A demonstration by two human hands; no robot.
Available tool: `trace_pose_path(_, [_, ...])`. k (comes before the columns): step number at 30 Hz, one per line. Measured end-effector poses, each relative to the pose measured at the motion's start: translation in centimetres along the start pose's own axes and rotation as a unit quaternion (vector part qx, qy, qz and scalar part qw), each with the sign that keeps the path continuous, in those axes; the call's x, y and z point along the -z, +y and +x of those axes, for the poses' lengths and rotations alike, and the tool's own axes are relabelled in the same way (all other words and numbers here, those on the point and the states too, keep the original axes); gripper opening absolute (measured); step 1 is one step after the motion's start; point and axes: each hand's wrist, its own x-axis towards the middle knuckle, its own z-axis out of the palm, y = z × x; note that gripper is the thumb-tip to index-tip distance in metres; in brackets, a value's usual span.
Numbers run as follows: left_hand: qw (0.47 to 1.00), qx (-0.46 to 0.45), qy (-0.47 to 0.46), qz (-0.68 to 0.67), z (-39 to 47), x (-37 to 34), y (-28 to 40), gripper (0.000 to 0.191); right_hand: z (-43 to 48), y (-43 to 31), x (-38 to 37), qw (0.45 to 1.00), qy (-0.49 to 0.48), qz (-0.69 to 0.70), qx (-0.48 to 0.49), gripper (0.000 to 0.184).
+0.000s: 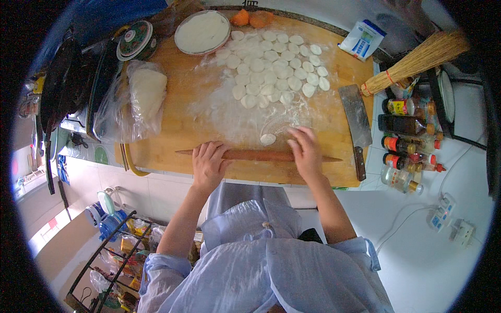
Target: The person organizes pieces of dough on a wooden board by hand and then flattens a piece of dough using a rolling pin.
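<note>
A tapered wooden rolling pin (pixel 260 155) lies crosswise near the front edge of a floured wooden board (pixel 184 113). My left hand (pixel 209 158) rests over its left part, the fingers curled on the wood. Over the pin's right part is my right hand (pixel 305 150), slightly blurred, its fingers raised and apart with nothing seen between them. One small dough piece (pixel 268 139) sits just beyond the pin, left of my right fingertips. Farther back, many flattened dough pieces (pixel 270 78) lie close together, dusted with flour.
A large dough lump in a plastic bag (pixel 148 92) lies at the left. Behind stand a bowl of flour (pixel 202 32) and a lidded container (pixel 135 39). A cleaver (pixel 355 113), straw brush (pixel 415 60), white packet (pixel 363 40) and several bottles (pixel 405 124) are at the right.
</note>
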Motion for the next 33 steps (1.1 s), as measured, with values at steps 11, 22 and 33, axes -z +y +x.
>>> trace_pose_path(11, [0.996, 0.010, -0.046, 0.077, 4.5, -0.1, -2.2, 0.062, 2.0, 1.4, 1.4, 0.963, -0.012, -0.268, 0.004, 0.051])
trace_pose_path(22, [0.987, -0.017, -0.079, 0.142, 4.3, 1.3, -3.3, 0.092, 2.1, 1.2, 2.4, 0.973, -0.071, -0.218, 0.003, 0.058])
trace_pose_path(33, [0.987, 0.010, -0.072, 0.141, 3.7, 2.4, -2.6, 0.084, 3.0, 2.1, 2.9, 0.972, -0.100, -0.200, 0.070, 0.070])
